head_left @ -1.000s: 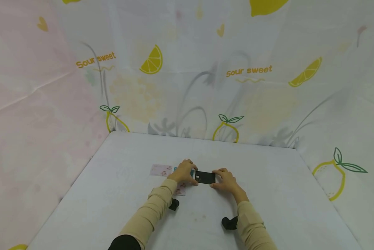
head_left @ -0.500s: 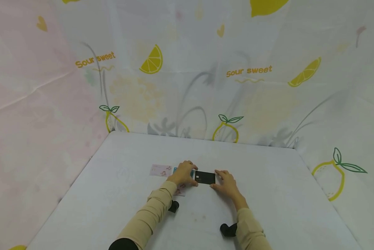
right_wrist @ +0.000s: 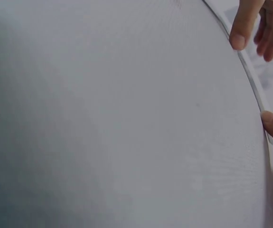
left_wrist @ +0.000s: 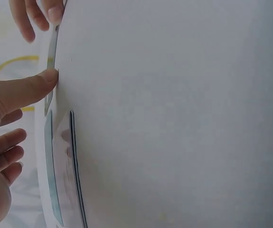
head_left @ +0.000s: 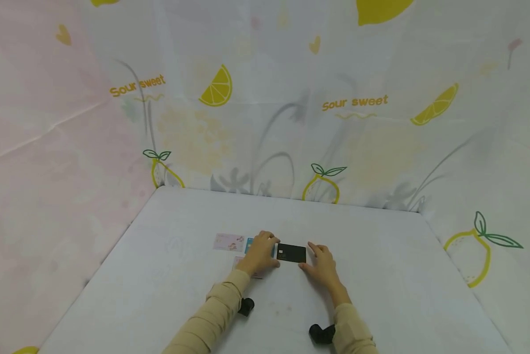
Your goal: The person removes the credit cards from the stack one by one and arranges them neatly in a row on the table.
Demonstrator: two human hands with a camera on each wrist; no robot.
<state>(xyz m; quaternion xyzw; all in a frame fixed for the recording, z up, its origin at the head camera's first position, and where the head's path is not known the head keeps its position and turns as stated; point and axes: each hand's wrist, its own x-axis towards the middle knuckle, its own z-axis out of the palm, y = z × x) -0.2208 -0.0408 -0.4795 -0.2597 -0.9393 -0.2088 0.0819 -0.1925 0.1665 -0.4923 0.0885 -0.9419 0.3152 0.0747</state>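
Apparently an aligning step. Lower centre of frame, left to right: pink card (head_left: 227, 242); blue card (head_left: 249, 243), partly hidden by the left hand (head_left: 259, 250), spread wide; black card (head_left: 292, 253) on the counter (head_left: 136, 285); right hand (head_left: 323, 264), also wide. Next move likely calls for nudge-free withdrawal.

Left hand (head_left: 260, 251) faces right hand (head_left: 323, 265), both loosely curved

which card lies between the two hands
The black card, with a small light chip mark near its left end, lies between the left hand and right hand. The blue card and pinkish cards lie farther left.
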